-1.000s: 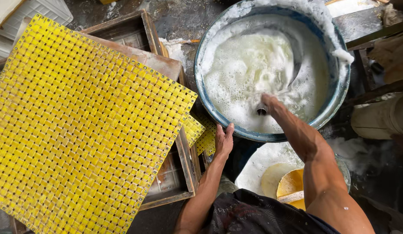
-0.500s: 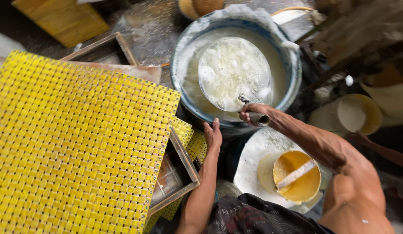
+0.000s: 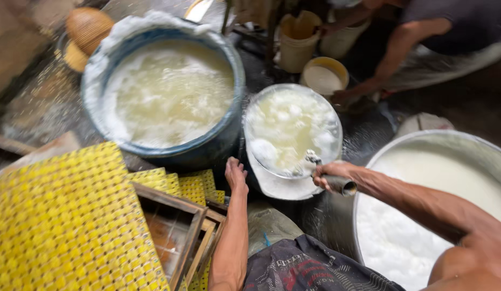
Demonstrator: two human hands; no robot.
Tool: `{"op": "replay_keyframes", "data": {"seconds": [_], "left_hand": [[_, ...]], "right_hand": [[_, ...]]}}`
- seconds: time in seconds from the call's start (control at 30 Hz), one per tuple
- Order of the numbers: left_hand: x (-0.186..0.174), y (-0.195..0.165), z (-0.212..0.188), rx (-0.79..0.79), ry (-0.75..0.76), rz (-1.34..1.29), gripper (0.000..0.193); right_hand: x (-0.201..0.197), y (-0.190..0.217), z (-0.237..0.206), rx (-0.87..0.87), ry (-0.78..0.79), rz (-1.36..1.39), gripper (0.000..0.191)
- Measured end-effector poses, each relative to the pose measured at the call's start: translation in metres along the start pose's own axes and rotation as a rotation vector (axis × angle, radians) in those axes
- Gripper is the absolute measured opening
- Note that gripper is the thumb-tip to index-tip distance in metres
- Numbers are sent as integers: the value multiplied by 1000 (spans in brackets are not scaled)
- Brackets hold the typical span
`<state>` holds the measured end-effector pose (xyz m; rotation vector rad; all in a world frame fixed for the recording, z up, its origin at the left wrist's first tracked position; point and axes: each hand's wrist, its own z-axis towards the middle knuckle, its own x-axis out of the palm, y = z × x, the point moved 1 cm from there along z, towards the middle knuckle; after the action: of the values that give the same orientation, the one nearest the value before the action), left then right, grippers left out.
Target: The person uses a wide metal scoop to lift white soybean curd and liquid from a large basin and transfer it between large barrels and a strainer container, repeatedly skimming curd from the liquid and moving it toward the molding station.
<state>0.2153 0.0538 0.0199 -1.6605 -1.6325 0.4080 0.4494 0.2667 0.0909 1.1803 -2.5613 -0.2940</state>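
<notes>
A big blue tub (image 3: 229,129) of frothy pale liquid is sitting at the upper left, with a yellow woven mat (image 3: 67,221) lying below it over wooden frames (image 3: 180,226). The right hand (image 3: 328,173) is gripping the handle of a round metal ladle (image 3: 291,132), which is brimming with curdled white liquid, just right of the tub. The left hand (image 3: 236,175) is resting open-fingered by the mat's edge.
</notes>
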Motion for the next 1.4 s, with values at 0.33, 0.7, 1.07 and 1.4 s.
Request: {"op": "replay_keyframes", "data": {"seconds": [0.33, 0.7, 1.07, 1.4], "left_hand": [[118, 145, -98, 253, 561, 937, 52], [167, 287, -213, 236, 609, 1535, 69], [122, 224, -151, 227, 214, 915, 82], [25, -12, -35, 205, -323, -22, 96]], "right_hand": [[-159, -240, -72, -4, -23, 473, 18], [-275, -320, -157, -32, -249, 927, 12], [-334, -414, -137, -109, -680, 753, 8], [-316, -302, -170, -634, -1320, 336, 10]]}}
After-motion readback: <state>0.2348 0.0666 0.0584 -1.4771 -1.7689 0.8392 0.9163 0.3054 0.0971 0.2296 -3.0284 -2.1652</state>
